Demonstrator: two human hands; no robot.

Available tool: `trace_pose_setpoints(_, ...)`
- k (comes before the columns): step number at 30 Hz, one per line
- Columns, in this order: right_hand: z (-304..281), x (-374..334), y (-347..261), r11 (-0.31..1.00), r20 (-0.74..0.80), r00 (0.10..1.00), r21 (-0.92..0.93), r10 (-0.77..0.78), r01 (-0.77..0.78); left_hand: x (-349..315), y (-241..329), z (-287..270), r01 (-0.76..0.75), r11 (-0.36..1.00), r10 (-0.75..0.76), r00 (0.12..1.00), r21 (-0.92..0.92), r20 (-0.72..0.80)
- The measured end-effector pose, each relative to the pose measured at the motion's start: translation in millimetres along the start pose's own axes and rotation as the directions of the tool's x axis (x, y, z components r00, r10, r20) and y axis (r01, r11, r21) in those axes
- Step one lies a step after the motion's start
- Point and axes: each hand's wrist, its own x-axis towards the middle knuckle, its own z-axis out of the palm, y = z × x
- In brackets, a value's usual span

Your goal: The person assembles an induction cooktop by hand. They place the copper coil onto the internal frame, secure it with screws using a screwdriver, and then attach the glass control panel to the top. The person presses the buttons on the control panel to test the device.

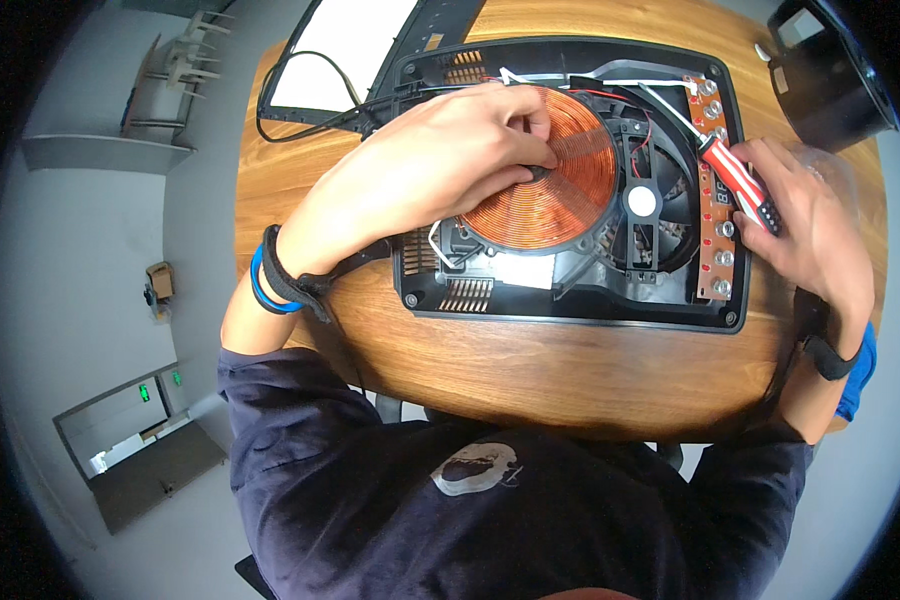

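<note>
Inside the case [570,317] sat the coil [575,205], likely stiff but easily scratched, best taken by its rim; the left hand [460,150] fingered its centre, grip unclear, while the right hand [810,215] clasped a screwdriver [735,178].

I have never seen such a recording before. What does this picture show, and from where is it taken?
No robot shows here: a person works bare-handed, and a wide camera worn on the head looks down, so straight edges appear bent. On the wooden table lies an open black housing with a copper coil, a fan and a narrow circuit board inside. The left hand has its fingertips at the coil's middle; the right hand seems to hold a red-and-white screwdriver.
</note>
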Motion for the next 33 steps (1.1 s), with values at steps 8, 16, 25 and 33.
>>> trace_pose_setpoints(8, 1.3, 0.8, 5.5, 1.000, 0.013, 1.000, 0.017, -0.014, 0.013, -2.6, -12.8, -7.2, 0.043, 0.999, -0.042, 0.997, -0.012, 0.070)
trace_pose_setpoints(16, 1.5, -0.1, 5.6, 1.000, -0.010, 1.000, -0.007, -0.019, 0.019, -0.5, -6.5, -7.5, 0.037, 0.999, -0.037, 0.998, 0.014, 0.041)
trace_pose_setpoints(25, 11.2, -0.3, 13.3, 0.998, -0.079, 0.995, -0.027, -0.060, 0.058, -0.4, -5.3, -1.4, 0.064, 0.997, -0.066, 0.997, 0.046, 0.032)
trace_pose_setpoints(33, 11.5, -1.7, 9.9, 0.997, -0.102, 0.992, -0.043, -0.071, 0.067, 1.3, -13.0, 0.4, 0.008, 0.997, -0.007, 1.000, 0.083, -0.004)
